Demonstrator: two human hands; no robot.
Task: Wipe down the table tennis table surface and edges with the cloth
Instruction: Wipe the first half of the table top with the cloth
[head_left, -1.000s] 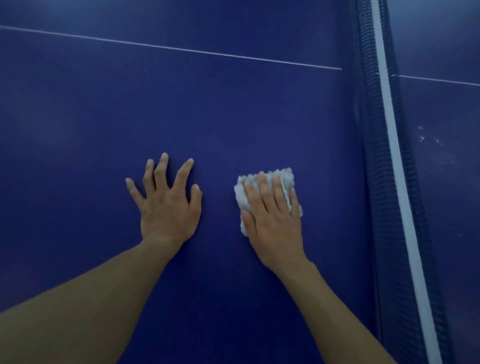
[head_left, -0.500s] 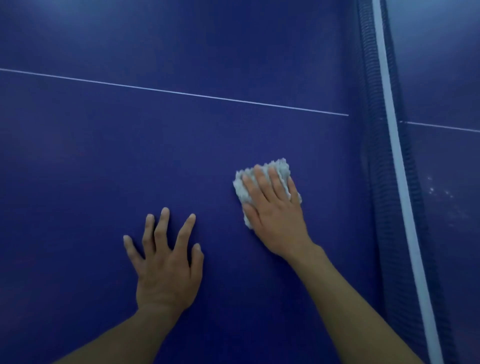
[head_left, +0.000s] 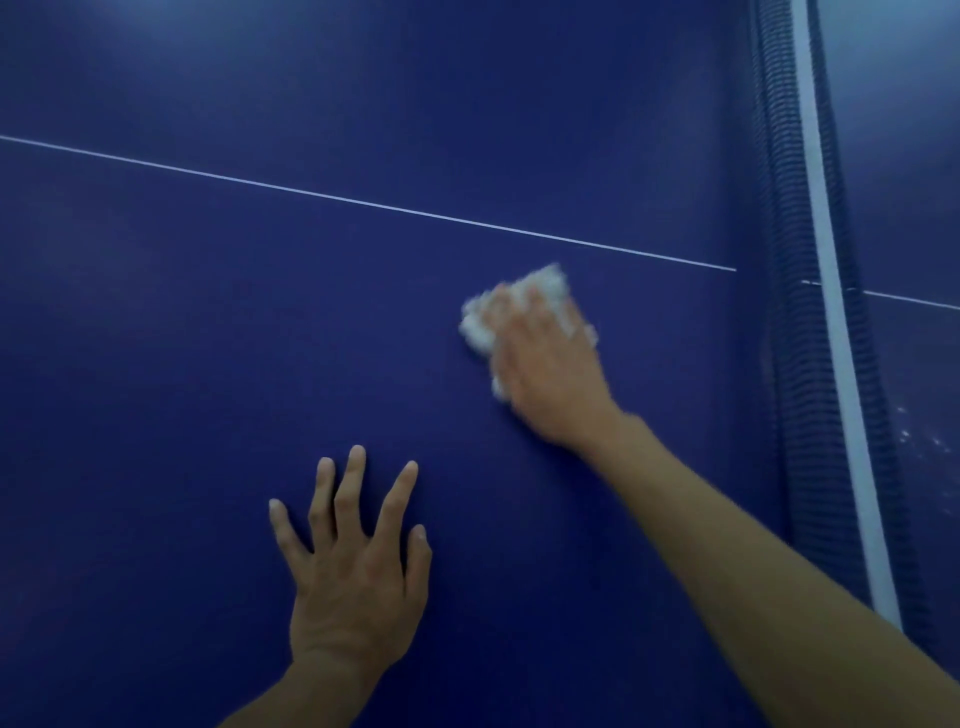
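Pressed down on the crumpled white cloth (head_left: 480, 325) with the right hand (head_left: 550, 374), fingers laid across it rather than curled round it, though too blurred for finer detail. Had the cloth flat on the blue table (head_left: 208, 312), just on the near side of the thin white line (head_left: 363, 202) and close to the net (head_left: 789, 364), not touching either. Planted the left hand (head_left: 358, 582) on bare surface, fingers spread wide, gripping nothing, nearer than the cloth and to its left. Held the two hands well apart. Left pale specks beyond the net's white band (head_left: 836, 332).
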